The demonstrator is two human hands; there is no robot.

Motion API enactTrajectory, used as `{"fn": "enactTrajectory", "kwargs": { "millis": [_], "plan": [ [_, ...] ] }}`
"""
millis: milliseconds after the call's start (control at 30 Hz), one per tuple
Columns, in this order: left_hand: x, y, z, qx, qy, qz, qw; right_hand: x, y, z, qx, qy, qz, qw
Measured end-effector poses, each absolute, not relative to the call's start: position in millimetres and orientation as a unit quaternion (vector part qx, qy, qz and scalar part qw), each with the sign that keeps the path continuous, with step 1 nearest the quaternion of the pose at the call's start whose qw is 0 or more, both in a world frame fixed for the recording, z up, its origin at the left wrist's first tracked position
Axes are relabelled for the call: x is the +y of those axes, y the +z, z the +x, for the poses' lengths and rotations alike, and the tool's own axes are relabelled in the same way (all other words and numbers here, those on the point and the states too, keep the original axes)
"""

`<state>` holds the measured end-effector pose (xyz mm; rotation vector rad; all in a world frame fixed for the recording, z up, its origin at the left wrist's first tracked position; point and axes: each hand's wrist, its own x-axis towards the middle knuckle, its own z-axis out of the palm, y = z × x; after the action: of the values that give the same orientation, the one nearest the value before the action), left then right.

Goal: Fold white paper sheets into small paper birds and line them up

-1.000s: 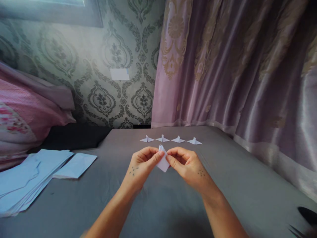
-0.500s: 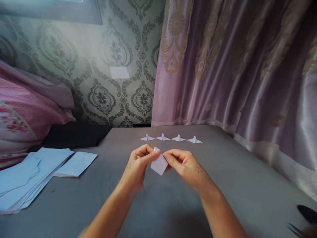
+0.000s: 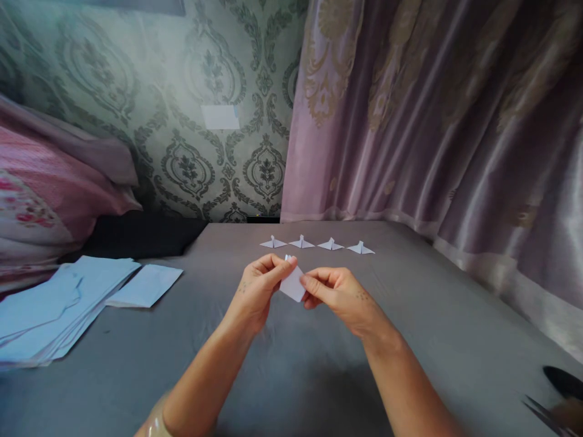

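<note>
Between my hands is a small folded piece of white paper (image 3: 292, 283), held up above the grey surface. My left hand (image 3: 260, 285) pinches its upper left part between thumb and fingers. On the right edge, my right hand (image 3: 331, 292) has its thumb and forefinger closed on the paper, the other fingers curled in. Beyond them stand several small folded paper figures in a row, each with spread points and an upright middle; the leftmost paper figure (image 3: 273, 243) and the rightmost paper figure (image 3: 361, 248) mark its ends.
On the left lie a stack of white paper sheets (image 3: 54, 303) and a smaller folded paper packet (image 3: 146, 286). Behind them are a black cloth (image 3: 141, 235) and a pink floral fabric (image 3: 54, 188). Scissors (image 3: 546, 416) lie partly visible at the lower right. Purple curtains (image 3: 387, 121) hang behind.
My right thumb has moved lower along the paper's right edge, and the paper has turned slightly. The whole view has tilted down a little.
</note>
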<state>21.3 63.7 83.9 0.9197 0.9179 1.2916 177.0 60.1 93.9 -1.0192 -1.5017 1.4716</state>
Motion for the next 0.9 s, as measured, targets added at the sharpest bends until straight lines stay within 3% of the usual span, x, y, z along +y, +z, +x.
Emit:
{"fn": "enactTrajectory", "kwargs": {
  "millis": [333,733,900],
  "plan": [
    [66,82,19,0.367,0.497,0.430,0.658,71,87,187,-0.499,0.647,-0.398,0.416],
    [65,86,23,0.470,0.524,0.492,0.513,67,88,178,-0.566,0.583,-0.404,0.420],
    [64,85,23,0.450,0.517,0.485,0.544,70,87,179,-0.551,0.584,-0.421,0.422]
  ]
}}
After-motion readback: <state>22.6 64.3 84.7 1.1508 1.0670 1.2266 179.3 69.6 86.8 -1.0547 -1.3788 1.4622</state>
